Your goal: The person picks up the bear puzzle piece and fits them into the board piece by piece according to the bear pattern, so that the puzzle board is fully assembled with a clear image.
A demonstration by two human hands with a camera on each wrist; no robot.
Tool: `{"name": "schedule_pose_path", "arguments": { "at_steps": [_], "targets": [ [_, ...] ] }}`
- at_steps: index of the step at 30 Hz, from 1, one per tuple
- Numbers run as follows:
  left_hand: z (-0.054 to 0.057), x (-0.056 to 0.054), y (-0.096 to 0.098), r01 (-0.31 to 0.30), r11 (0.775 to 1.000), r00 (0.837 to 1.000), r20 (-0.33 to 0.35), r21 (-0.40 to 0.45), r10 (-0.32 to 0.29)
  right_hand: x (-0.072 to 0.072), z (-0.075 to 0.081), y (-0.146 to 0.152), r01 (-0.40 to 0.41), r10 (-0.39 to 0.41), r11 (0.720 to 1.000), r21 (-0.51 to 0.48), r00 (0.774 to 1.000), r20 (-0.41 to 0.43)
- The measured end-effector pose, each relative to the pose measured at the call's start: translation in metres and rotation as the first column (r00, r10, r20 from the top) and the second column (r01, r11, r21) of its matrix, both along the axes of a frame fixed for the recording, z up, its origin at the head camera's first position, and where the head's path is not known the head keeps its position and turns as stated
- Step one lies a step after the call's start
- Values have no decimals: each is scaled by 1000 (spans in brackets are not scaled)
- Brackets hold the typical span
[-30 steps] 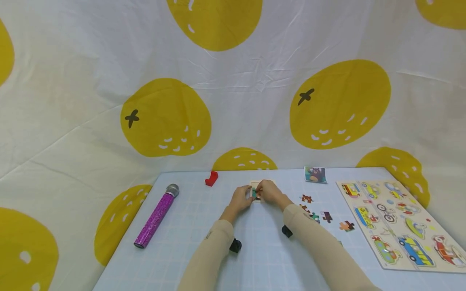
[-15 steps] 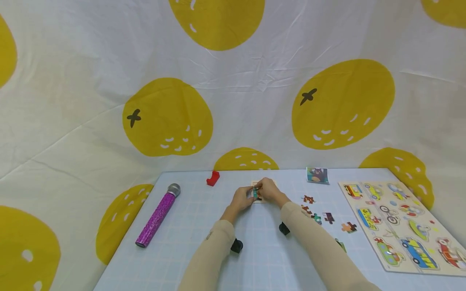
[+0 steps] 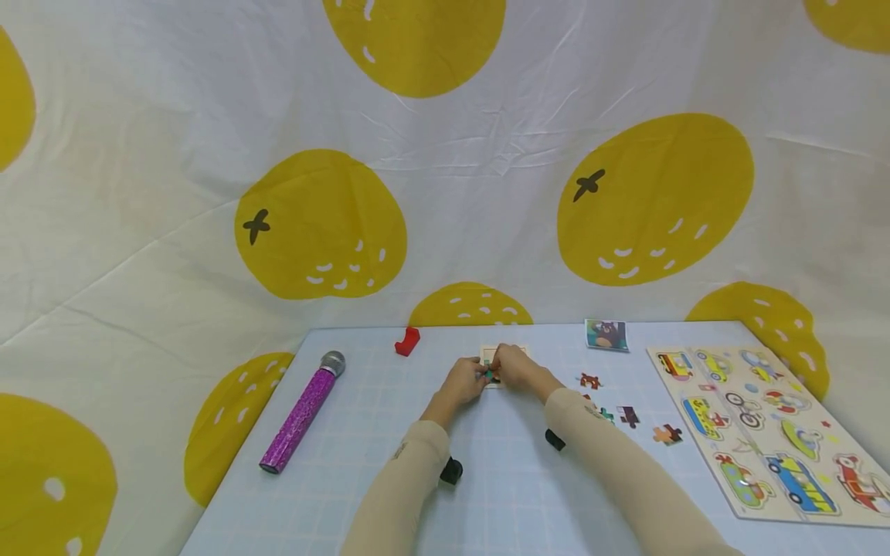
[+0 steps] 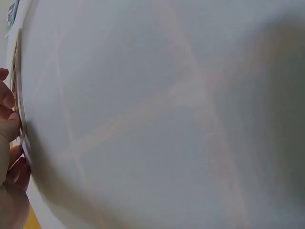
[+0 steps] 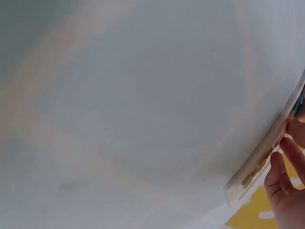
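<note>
A small jigsaw tray [image 3: 490, 353] with a pale wooden border lies toward the back middle of the table, partly covered by both hands. My left hand [image 3: 464, 381] holds its left side, thumb near the front edge. From the right, my right hand [image 3: 515, 367] reaches over the tray, its fingertips pinching a small teal puzzle piece [image 3: 490, 375]. The left wrist view has the left hand [image 4: 16, 186] at the tray's edge. In the right wrist view, the right hand [image 5: 285, 188] bends its fingers at the tray [image 5: 259, 164]; fingers hide most of the pieces.
Several loose jigsaw pieces [image 3: 628, 416] lie right of the tray. A bear picture card [image 3: 606, 335] stands behind them. A large vehicle peg puzzle [image 3: 758, 432] fills the right side. To the left are a purple glitter microphone [image 3: 301, 417] and a red block [image 3: 407, 341].
My right hand has shifted slightly toward the front of the tray, with its forearm a little to the right. The left hand stays at the tray's left side.
</note>
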State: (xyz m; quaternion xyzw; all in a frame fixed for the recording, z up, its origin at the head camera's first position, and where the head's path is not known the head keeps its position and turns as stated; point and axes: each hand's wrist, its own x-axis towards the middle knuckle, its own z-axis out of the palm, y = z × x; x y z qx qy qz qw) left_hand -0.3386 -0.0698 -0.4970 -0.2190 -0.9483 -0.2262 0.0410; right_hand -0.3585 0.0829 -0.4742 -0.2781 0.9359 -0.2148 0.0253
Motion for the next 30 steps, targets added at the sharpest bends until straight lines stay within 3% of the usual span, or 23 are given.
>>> {"name": "schedule_pose_path", "arguments": {
  "at_steps": [4, 8, 14, 17, 19, 22, 24, 27, 30],
  "targets": [
    [6, 2, 4, 0, 991, 1000, -16, -137, -2, 6, 2, 5, -62, 69, 991, 118, 996, -63],
    [7, 4, 7, -12, 974, 999, -37, -224, 4, 13, 5, 7, -28, 46, 981, 191, 995, -90],
    [3, 7, 10, -39, 969, 999, 4, -243, 41, 16, 5, 9, 5, 9, 982, 191, 998, -70],
    [1, 8, 11, -43, 972, 999, 2, -232, 45, 16, 2, 14, -16, 24, 991, 132, 998, -55],
    [0, 9, 12, -46, 971, 999, -8, -234, 45, 14, -2, 20, -62, 63, 998, 28, 997, -54],
    [-1, 9, 13, -53, 968, 999, -13, -243, 51, 15, -4, 32, -91, 83, 986, -140, 995, -60],
    [0, 10, 14, -59, 967, 998, -5, -248, 60, 16, -2, 43, -68, 58, 971, -228, 997, -48],
    [1, 11, 14, -63, 967, 998, -8, -248, 63, 19, 8, 66, 24, -28, 969, -247, 1000, -12],
    [2, 11, 14, -65, 968, 998, -23, -241, 61, 19, 21, 96, 96, -89, 977, -191, 995, 48]
  ]
}}
